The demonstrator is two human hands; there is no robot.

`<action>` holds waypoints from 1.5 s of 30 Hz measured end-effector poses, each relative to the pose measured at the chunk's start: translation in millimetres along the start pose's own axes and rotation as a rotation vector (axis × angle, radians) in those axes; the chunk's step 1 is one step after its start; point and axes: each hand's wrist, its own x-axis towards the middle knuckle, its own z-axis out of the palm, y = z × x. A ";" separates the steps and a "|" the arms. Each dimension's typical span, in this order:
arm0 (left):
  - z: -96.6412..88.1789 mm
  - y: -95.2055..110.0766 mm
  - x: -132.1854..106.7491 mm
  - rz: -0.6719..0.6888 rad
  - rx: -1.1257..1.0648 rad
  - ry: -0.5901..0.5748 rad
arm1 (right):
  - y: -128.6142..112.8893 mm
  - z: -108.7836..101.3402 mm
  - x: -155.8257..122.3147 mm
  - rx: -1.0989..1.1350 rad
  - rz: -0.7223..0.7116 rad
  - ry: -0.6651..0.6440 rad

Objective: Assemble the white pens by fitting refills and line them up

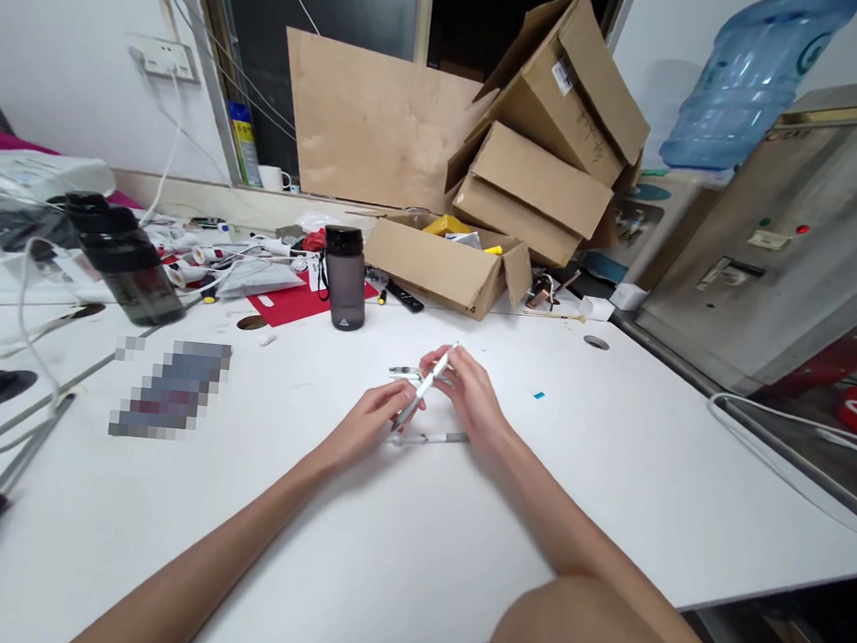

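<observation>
Holding a white pen [423, 389] between both hands, I have it just above the white table [393, 559], straight ahead of me and close in. My left hand [368, 424] pinches the lower, darker tip end with thumb and fingertips pressed together; my right hand [467, 397] grips the upper part, fingers curled round the barrel. The pen's long axis runs on a slant, from low and left near my left fingertips up and away to the right, its far end poking out past my right fingers. Both hands touch it, so neither is nearer; the left has the tip, the right the barrel.

Just beneath my hands a thin clear tube-like piece [429, 439] lies flat on the table, running roughly side to side, close under my right palm. Just beyond my fingers sits a small metallic part [403, 370]; I cannot tell what it is.

Farther off, to the left of centre, a dark grey bottle [345, 277] stands upright with its lid on, and a second, larger dark bottle [125, 257] stands well to its left. Behind them an open cardboard box [445, 263] rests on the table, with more boxes [557, 133] stacked crookedly against the wall.
</observation>
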 end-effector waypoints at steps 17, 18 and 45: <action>-8.8 -18.5 2.6 -0.081 0.350 0.034 | -25.3 -47.6 1.5 0.854 -0.046 0.150; -8.7 -18.3 2.4 -0.081 0.348 0.030 | -24.7 -47.6 1.4 0.865 -0.045 0.151; -5.2 -16.7 1.4 -0.094 0.345 0.016 | -30.2 -54.8 -2.4 0.816 -0.062 0.176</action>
